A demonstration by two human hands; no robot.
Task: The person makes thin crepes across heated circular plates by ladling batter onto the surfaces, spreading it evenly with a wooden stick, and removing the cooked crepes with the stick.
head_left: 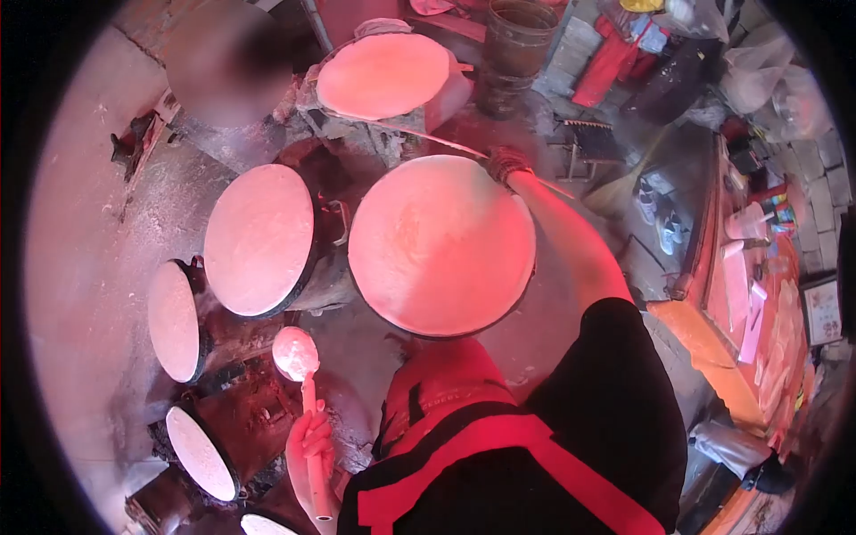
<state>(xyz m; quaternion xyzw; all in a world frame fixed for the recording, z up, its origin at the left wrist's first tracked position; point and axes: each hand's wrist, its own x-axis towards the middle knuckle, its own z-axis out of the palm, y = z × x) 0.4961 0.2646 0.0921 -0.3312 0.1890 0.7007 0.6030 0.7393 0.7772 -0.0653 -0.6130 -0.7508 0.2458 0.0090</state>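
My left hand (312, 441) is wrapped round the handle of a ladle (296, 355), whose bowl is coated with pale batter. In my right hand (508, 167), which wears a dark glove, is a long thin stick (428, 138) that slants past the far edge of the large round pan (441, 245). A pale, smooth layer covers that pan. To its left stands another round pan (259, 241) with a pale layer, and a smaller one (174, 321) is farther left. The near-left pan (202, 453) lies beyond my left hand.
Another round pale surface (383, 76) is at the far side, near a metal drum (517, 45). A broom (629, 183) and shoes (664, 214) lie on the right. Beyond them stands a cluttered orange-edged table (704, 357). A blurred round shape hangs upper left.
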